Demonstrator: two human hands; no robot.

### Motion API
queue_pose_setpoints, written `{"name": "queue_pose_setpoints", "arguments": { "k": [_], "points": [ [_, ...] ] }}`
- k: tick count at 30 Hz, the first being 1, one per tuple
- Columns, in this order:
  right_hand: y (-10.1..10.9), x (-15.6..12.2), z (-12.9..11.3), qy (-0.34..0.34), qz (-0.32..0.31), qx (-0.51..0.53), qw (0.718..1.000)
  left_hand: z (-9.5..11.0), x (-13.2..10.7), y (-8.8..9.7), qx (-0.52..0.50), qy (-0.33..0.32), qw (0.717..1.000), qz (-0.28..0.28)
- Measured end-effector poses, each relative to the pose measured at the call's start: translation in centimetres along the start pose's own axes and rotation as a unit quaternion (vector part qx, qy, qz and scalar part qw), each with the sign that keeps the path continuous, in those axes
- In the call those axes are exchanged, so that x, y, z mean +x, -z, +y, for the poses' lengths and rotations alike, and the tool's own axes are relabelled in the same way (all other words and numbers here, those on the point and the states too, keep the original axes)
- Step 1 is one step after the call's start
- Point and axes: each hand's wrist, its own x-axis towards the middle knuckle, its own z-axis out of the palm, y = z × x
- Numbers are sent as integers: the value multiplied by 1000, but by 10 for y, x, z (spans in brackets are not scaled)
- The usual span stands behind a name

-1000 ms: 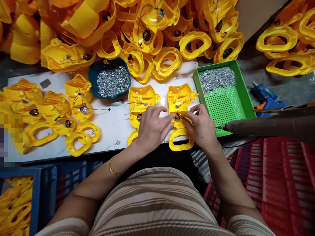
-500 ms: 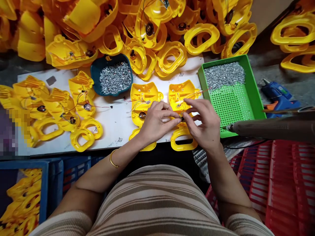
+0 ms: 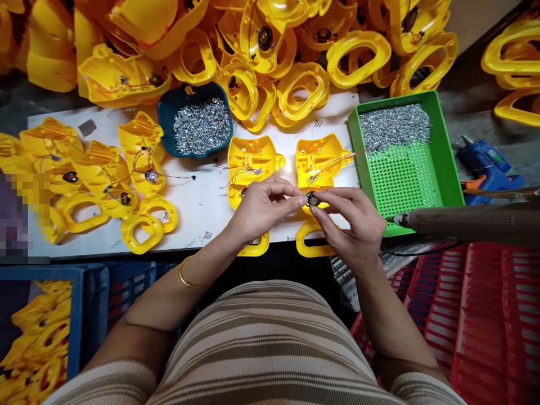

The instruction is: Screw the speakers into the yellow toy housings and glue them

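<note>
A small round dark speaker (image 3: 313, 198) is pinched by the fingertips of my right hand (image 3: 356, 222). My left hand (image 3: 261, 211) has its thumb and forefinger pressed together at the speaker's left edge. Both hands hover over the lower part of a yellow plastic shell (image 3: 320, 157), which has thin wires inside. To its left is a second yellow shell (image 3: 253, 152) with wires, partly covered by my left hand. Below the shells, yellow oval rings (image 3: 304, 247) lie at the board's near edge, partly hidden by my hands.
A dark teal bowl (image 3: 164, 121) and a green basket (image 3: 453, 163) hold many screws. An electric screwdriver (image 3: 472, 220) juts in from the right, near a blue glue gun (image 3: 489, 160). Yellow shells (image 3: 139, 28) pile up behind. Blue (image 3: 90, 315) and red crates (image 3: 476, 315) flank me.
The speaker has turned so its round face shows between my fingers. My right-hand fingers have closed in around it. The view has shifted slightly.
</note>
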Motion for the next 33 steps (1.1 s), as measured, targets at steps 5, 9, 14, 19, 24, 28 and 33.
{"name": "queue_pose_setpoints", "arguments": {
  "k": [5, 9, 14, 19, 24, 28, 33],
  "points": [
    [10, -1, 4, -97, -13, -71, 993, -5, -6, -6, 213, -101, 971, 42],
    [10, 2, 7, -121, -71, -150, 979, -14, -8, -16, 348, -133, 928, 24],
    [0, 2, 12, -127, -117, -215, 961, -15, -5, -27, 408, -112, 906, -13],
    [-7, 1, 13, -123, -111, -248, 954, -14, -4, -28, 415, -84, 905, -35],
    [-8, 2, 11, -113, -124, -266, 949, -14, -3, -25, 401, -76, 912, -47],
    [-7, -1, 13, -96, -143, -246, 954, -11, -6, -25, 432, -80, 898, -35],
    [-4, -6, 14, -93, -156, -205, 962, -6, -9, -27, 472, -75, 878, -21]
  ]
}}
